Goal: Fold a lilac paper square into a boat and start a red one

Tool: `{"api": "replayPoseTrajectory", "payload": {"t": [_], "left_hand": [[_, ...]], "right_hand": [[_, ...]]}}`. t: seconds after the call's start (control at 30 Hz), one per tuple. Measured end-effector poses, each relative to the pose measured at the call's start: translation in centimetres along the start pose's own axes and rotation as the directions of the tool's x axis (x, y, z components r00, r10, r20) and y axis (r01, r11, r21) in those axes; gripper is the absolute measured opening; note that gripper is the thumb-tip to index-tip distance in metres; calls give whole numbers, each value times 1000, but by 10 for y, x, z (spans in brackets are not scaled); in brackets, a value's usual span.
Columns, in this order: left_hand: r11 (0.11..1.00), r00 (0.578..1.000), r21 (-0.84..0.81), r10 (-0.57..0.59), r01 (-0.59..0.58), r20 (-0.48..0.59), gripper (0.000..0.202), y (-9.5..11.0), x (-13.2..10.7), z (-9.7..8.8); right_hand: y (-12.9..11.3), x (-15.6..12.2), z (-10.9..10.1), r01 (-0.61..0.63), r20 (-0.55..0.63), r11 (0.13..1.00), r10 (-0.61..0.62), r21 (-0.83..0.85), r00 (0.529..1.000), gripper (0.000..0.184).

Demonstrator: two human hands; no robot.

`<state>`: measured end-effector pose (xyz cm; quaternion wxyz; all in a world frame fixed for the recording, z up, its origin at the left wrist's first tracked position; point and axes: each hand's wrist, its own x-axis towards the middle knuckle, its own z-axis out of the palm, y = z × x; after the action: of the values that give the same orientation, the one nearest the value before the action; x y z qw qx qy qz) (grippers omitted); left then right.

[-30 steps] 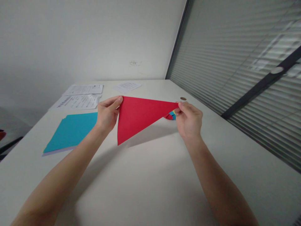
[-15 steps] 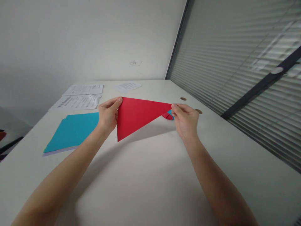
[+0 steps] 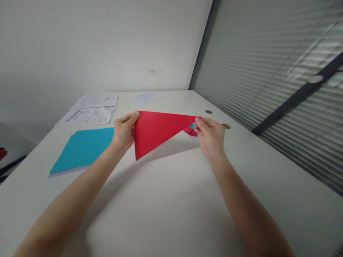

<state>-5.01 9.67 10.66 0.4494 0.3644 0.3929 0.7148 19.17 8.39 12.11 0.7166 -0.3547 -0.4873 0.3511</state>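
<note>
A red paper triangle (image 3: 158, 130) is held up above the white table, its long edge sloping down to the left. My left hand (image 3: 124, 130) pinches its upper left corner, thumb in front and fingers behind. At the narrow right tip, my right hand (image 3: 210, 134) grips the paper between thumb and fingers. Behind the paper, close to my right hand, a small red and blue folded piece (image 3: 190, 131) lies on the table, partly hidden.
A stack of blue paper sheets (image 3: 83, 148) lies at the left, behind my left forearm. Printed pages (image 3: 91, 116) rest farther back, and another printed sheet (image 3: 146, 98) is near the wall. Window blinds (image 3: 268, 71) line the right side of the table (image 3: 166, 210).
The red paper has tilted slightly, its lower corner shifting a little to the right. My right hand has moved slightly left, and a bit of red tip now shows above its thumb.
</note>
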Motion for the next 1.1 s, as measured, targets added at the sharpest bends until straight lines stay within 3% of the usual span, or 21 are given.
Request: {"api": "replayPoseTrajectory", "payload": {"t": [0.47,0.6,0.8,1.1], "left_hand": [[998,997,-29,50,-48,61,22,-1,2,1],[987,987,2,159,-159,31,19,-1,5,0],[950,956,116,293,-289,-24,18,-1,4,-1],[963,967,83,256,-255,8,22,-4,2,1]], "right_hand": [[4,10,-7,-60,-14,992,62,115,998,19],[8,13,-9,-87,17,989,86,122,996,26],[15,13,-9,-59,-39,995,62,81,997,30],[13,13,-10,2,-40,1000,-1,23,999,30]]}}
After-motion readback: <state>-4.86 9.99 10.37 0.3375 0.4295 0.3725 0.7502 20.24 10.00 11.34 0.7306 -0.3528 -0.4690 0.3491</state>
